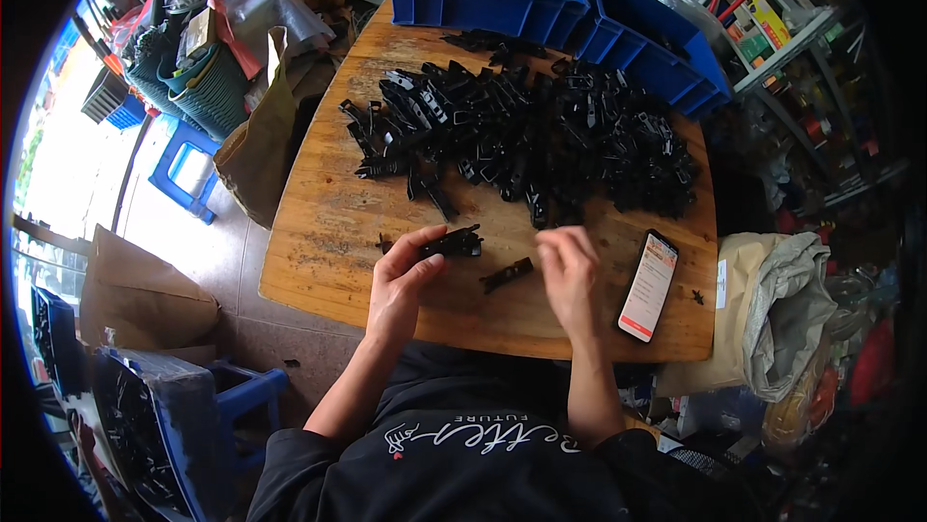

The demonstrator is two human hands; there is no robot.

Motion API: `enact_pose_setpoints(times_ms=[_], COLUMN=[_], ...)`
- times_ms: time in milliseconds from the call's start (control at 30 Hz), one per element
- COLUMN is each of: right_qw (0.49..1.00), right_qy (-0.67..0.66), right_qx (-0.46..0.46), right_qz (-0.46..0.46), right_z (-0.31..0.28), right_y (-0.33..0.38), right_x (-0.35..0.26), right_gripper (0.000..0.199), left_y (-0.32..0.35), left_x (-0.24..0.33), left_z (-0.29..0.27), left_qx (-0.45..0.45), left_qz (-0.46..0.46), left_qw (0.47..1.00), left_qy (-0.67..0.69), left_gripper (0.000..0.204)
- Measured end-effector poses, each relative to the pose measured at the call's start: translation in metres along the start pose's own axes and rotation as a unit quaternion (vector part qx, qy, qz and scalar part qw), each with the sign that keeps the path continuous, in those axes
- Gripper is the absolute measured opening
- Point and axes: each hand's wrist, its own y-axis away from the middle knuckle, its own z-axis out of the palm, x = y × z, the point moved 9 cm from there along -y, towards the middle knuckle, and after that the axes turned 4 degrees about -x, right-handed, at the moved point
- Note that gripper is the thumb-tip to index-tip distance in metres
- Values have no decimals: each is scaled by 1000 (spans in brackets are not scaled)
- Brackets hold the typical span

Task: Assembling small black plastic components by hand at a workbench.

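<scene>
My left hand (406, 276) is closed around a black plastic part (456, 242) above the near side of the wooden table (323, 223). A second black plastic piece (507, 275) lies on the wood between my hands. Just right of that piece, my right hand (572, 276) hovers with its fingers curled together, a little blurred. Whatever sits between those fingertips, if anything, is hidden. Beyond both hands spreads a wide heap of black plastic parts (521, 131).
A lit phone (649, 285) lies right of my right hand. Two blue bins (483, 0) stand at the table's far edge. Sacks (763, 300) crowd the right side. To the left are a blue stool (183, 169) and a bin of black parts (159, 425).
</scene>
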Motion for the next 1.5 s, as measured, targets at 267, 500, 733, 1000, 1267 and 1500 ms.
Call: enact_pose_setpoints(times_ms=[267, 500, 733, 1000, 1267, 1500], right_qw=[993, 995, 995, 988, 974, 967], right_qy=[107, 18, 20, -73, -170, -202], right_qx=[34, 67, 96, 114, 127, 139], right_qz=[29, 70, 28, 71, 82, 64], right_z=[-15, -12, -21, -24, -27, -25], right_y=[-9, -7, -3, -1, 0, 0], right_x=[38, 53, 44, 54, 59, 59], right_gripper=[23, 20, 36, 43, 26, 27], left_y=[-1, 3, 13, -1, -1, -1], left_x=[-1, -6, -21, -35, -30, -33], left_z=[22, 37, 70, 60, 62, 62], left_qx=[-28, -65, -151, -128, -126, -128], left_qz=[6, 11, -73, -75, -57, -57], left_qw=[1000, 997, 985, 986, 988, 988], left_qy=[0, -29, -47, -73, -67, -64], left_gripper=[34, 32, 31, 31, 31, 30])
